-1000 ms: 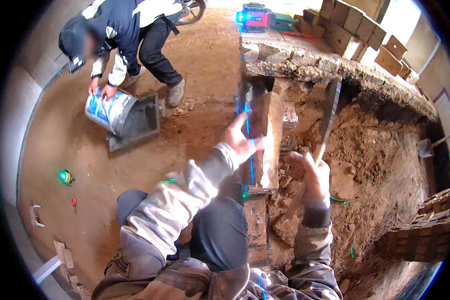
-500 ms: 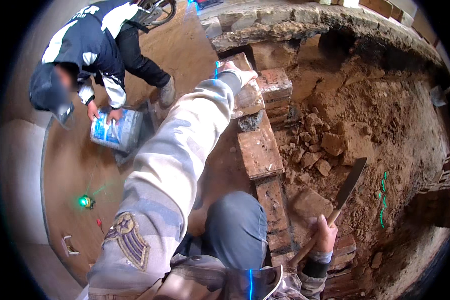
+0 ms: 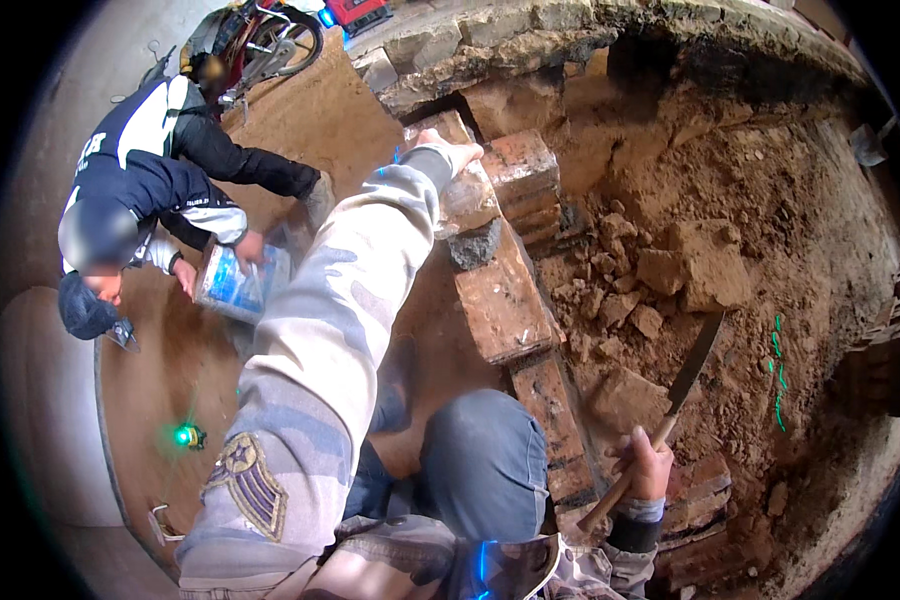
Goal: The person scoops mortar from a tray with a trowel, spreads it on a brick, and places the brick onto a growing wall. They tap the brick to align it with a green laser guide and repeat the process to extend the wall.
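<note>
At the far end of a low brick row, my left hand (image 3: pixel 448 150) grips a mortar-smeared brick (image 3: pixel 467 205), fingers curled over its upper part. A dark grey lump of mortar (image 3: pixel 475 245) sits at the joint just nearer than that brick. Closer to me lies another brick (image 3: pixel 505 300) in the row. My right hand (image 3: pixel 647 465) is closed round the wooden handle of a mason's knife (image 3: pixel 692 375), whose long flat blade points up and away over the rubble. Part of the left-hand brick is covered by my hand and sleeve.
Left of my arm a co-worker (image 3: pixel 140 190) bends over, both hands on a blue-and-white bucket (image 3: pixel 235 285). A green-glowing laser device (image 3: pixel 188 436) stands on the floor. Broken rubble (image 3: pixel 620 290) lies right of the row, beside more bricks (image 3: pixel 520 170). A motorcycle (image 3: pixel 280 45) stands at the back.
The view has shifted slightly. The co-worker is bent lower and the bucket is turned differently in their hands. My left hand stays on the brick; my right keeps the knife.
</note>
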A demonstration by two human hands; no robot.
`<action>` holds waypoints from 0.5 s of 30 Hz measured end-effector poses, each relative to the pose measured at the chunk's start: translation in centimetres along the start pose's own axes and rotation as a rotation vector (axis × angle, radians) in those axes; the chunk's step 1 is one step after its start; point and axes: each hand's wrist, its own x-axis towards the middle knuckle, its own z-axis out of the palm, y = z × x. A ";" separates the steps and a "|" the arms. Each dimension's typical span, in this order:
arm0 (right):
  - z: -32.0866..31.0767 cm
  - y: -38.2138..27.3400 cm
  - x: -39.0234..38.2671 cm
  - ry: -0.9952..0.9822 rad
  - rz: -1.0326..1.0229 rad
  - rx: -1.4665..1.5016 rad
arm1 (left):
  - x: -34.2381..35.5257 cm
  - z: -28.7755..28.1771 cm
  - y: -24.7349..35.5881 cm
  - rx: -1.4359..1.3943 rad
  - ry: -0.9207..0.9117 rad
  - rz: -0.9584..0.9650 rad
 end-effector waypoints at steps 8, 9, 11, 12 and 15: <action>0.3 0.3 0.8 -0.056 0.023 -0.042 | -1.9 -0.7 0.5 -0.077 0.034 -0.002; 0.1 0.6 1.1 -0.067 0.030 -0.055 | -2.1 -1.1 0.6 -0.079 0.019 0.001; 0.1 1.3 1.3 -0.063 0.038 -0.035 | -2.9 -2.0 0.7 -0.078 -0.016 -0.001; 0.2 1.5 1.4 -0.047 0.039 -0.028 | -2.8 -1.8 0.7 -0.065 0.015 -0.001; 0.6 1.1 1.3 -0.072 0.058 -0.060 | -1.0 -1.7 -0.1 -0.052 -0.102 -0.004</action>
